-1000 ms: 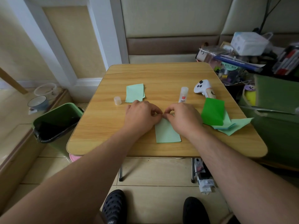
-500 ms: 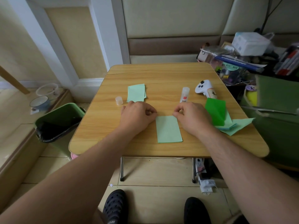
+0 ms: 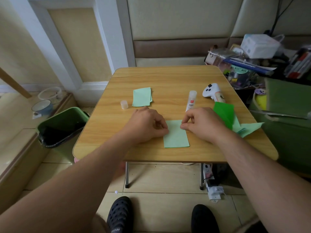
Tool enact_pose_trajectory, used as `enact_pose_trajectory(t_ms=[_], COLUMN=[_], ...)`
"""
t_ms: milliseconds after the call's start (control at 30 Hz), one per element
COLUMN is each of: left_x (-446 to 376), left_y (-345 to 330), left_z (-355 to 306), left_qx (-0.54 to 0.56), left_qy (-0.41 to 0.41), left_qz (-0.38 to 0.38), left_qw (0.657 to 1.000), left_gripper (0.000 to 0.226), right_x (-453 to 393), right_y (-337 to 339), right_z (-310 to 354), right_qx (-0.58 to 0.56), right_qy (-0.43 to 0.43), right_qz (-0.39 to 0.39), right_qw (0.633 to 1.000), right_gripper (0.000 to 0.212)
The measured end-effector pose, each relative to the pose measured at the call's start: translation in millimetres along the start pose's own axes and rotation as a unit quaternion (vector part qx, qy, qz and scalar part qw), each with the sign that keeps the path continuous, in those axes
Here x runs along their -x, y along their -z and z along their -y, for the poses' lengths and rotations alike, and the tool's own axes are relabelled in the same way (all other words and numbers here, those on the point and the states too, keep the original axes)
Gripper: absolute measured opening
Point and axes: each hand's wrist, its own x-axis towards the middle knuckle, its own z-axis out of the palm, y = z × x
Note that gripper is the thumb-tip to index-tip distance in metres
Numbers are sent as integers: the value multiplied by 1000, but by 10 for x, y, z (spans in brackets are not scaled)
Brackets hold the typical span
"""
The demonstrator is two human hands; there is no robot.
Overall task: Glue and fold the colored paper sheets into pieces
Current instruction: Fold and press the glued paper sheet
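The left hand [image 3: 145, 126] is resting on the wooden folding table [image 3: 168, 78] with its fingers curled in, the fingertips pressing on the left edge of a pale green rectangular paper piece [image 3: 176, 136]; whether thumb and finger are actually pinching that edge cannot be told. The right hand [image 3: 201, 123] is pinching the paper's upper right edge between thumb and curled forefinger, the gap between them narrowed to the sheet's thickness.

The paper piece is lying flat near the table's front edge, between the two hands. Its long axis is running from the person outward toward the far side of the table, tilted very slightly, with the near short edge free.

A white glue stick tube [image 3: 191, 101] is lying uncapped just beyond the right hand, its long axis also pointing away from the person. Its small translucent cap [image 3: 124, 104] is standing apart, beyond the left hand, beside a small stack of pale green folded pieces [image 3: 141, 97]. A dark green sheet atop loose pale green sheets [image 3: 224, 113] is lying just right of the right hand.
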Motion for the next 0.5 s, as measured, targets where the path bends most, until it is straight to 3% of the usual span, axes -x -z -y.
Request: enact_pose_trajectory(t_ms=[233,500], left_x=[122,233], left_y=[36,103], left_z=[-49,-173], left_qx=[53,59], left_qy=[-5,-12], left_qz=[50,101], left_qw=[997,993], left_gripper=[11,10], right_x=[95,215], right_y=[64,167], right_z=[-65,-43], right_qx=[-71,-42], right_qy=[7,36], right_qz=[71,141], right_qw=[995,988], right_gripper=[20,19])
